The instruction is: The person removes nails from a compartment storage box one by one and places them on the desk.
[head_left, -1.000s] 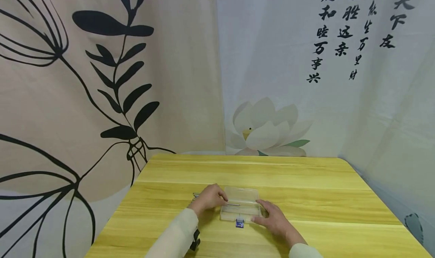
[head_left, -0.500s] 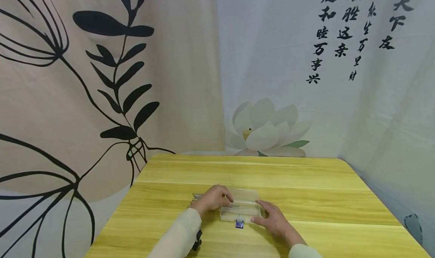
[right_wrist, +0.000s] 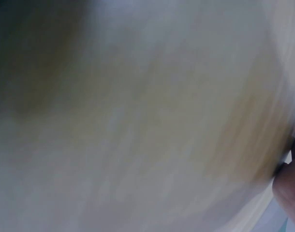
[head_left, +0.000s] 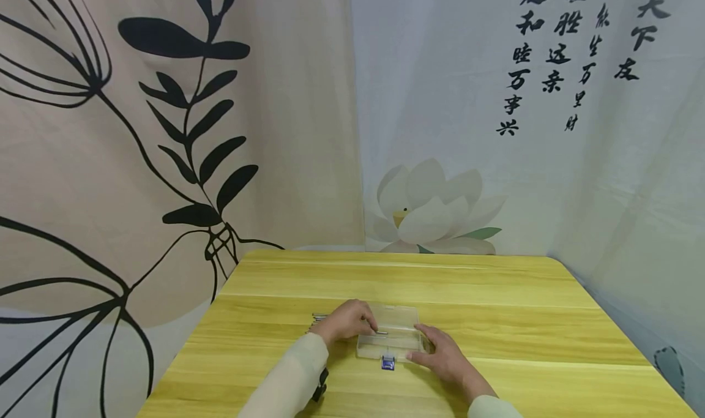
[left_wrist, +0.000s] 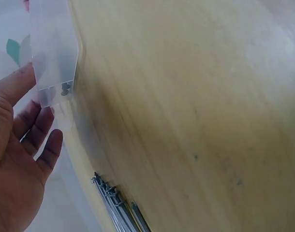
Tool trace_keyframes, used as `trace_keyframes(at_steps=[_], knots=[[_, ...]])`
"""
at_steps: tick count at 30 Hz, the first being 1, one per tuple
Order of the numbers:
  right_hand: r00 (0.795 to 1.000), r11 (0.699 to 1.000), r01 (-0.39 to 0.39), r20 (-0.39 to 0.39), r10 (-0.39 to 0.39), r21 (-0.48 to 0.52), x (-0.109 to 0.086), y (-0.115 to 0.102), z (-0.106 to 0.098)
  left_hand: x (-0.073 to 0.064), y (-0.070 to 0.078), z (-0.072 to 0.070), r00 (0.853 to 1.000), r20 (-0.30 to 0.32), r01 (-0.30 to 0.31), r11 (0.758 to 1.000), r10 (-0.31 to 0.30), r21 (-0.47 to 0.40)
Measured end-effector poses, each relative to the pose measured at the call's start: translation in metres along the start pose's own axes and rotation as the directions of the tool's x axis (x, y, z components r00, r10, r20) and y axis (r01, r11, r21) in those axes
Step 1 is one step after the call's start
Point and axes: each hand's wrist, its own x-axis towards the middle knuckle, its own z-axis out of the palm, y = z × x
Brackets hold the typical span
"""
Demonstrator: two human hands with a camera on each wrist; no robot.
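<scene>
A clear plastic box (head_left: 388, 346) with its lid (head_left: 395, 314) raised stands on the table. Across the box, near the hinge side, lies a slim metal rod (head_left: 382, 333). My left hand (head_left: 348, 321) reaches over the box's left end, and its fingertips appear to pinch the rod; the grip itself is partly hidden. In the left wrist view, the thumb (left_wrist: 19, 82) is beside the box's end. My right hand (head_left: 443, 352) holds the right end between thumb and fingers. A blue latch (head_left: 388, 363) hangs at the front. The right wrist view is mostly blurred.
Several slim metal rods (left_wrist: 116, 205) lie together on the wooden table (head_left: 496, 320), left of the box and partly behind the left forearm. A black piece (head_left: 320, 386) shows beside the left sleeve. Printed cloth (head_left: 297, 130) hangs behind the table.
My left hand has moved slightly right over the box, and its fingertips have come down onto the rod. My right hand and the box have stayed in place.
</scene>
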Motion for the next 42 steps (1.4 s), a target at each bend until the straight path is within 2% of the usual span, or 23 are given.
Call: trace_keyframes(at_steps=[9, 20, 27, 34, 42], knots=[[1.000, 1.000, -0.015, 0.004, 0.015, -0.012, 0.001, 0.000, 0.001, 0.008, -0.006, 0.006, 0.999, 0.022, -0.029, 0.999, 0.028, 0.030], [1.000, 1.000, -0.014, -0.003, 0.014, -0.024, 0.001, 0.001, 0.002, 0.016, -0.007, 0.011, 0.998, 0.039, -0.056, 0.983, 0.049, 0.175], [1.000, 0.999, -0.014, -0.003, 0.014, -0.031, 0.002, 0.000, 0.001, 0.017, -0.005, 0.011, 0.999, 0.044, -0.037, 0.984, 0.030, 0.173], [1.000, 0.999, -0.026, 0.006, 0.026, -0.019, 0.001, -0.002, -0.001, 0.016, -0.003, 0.012, 0.998, 0.055, -0.054, 0.979, 0.044, 0.195], [1.000, 1.000, -0.015, 0.008, 0.015, -0.018, 0.001, -0.004, -0.001, 0.014, -0.004, 0.012, 0.998, 0.059, -0.044, 0.990, 0.036, 0.133]])
